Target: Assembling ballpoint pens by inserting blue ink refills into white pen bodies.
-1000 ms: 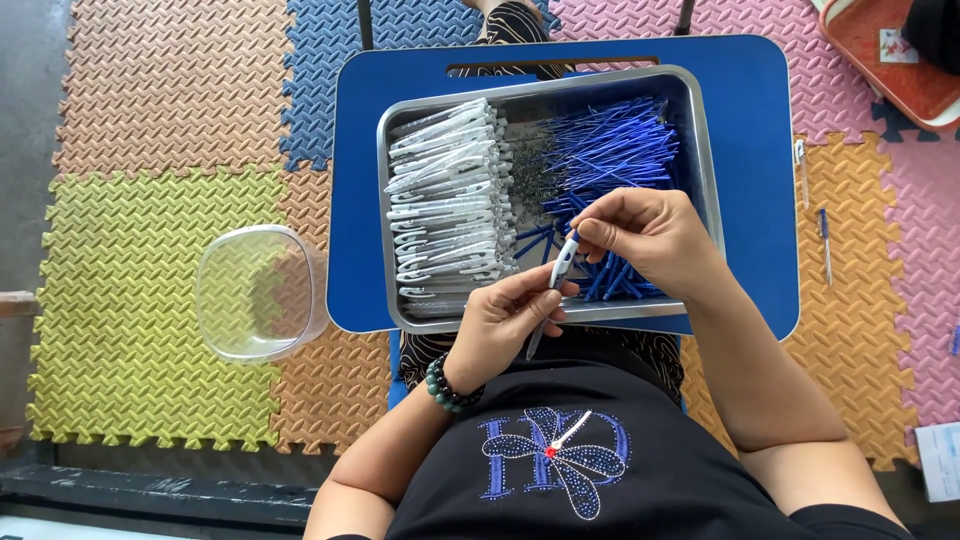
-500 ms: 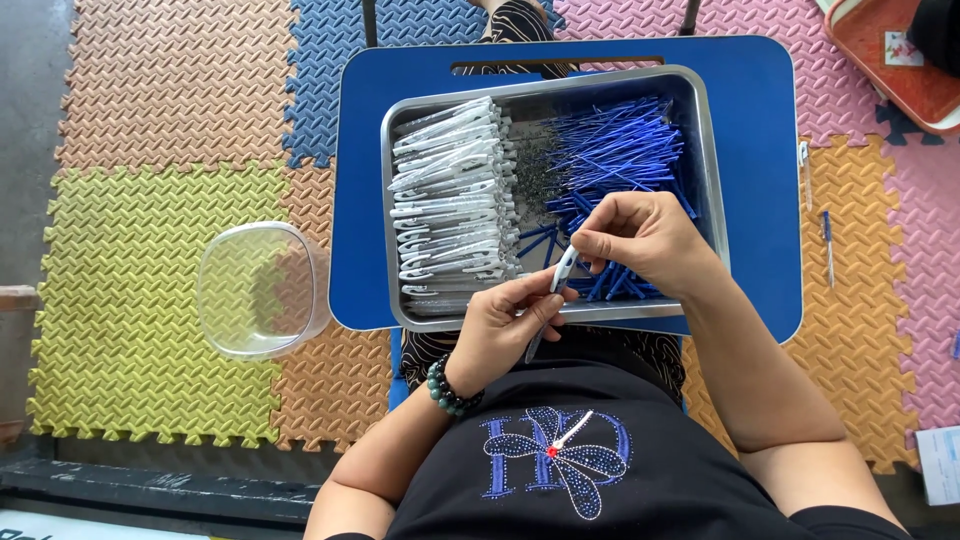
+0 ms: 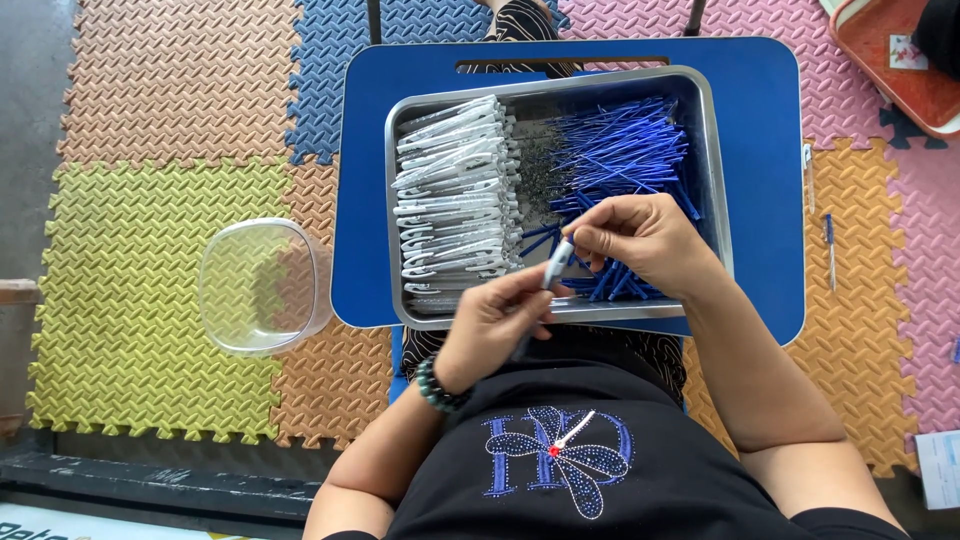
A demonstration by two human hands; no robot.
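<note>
Head view: my left hand point(image 3: 497, 322) and right hand point(image 3: 640, 238) both pinch one pen barrel point(image 3: 556, 264) over the metal tray point(image 3: 712, 180) of blue refills point(image 3: 625, 150) on the table point(image 3: 770, 200).

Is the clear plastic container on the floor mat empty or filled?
Empty: the clear plastic container shows only the mat pattern through it, upright, left of the blue table.

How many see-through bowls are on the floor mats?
1. The clear plastic bowl sits on the foam mats, just beside the blue table on the left hand side. No other shows.
</note>
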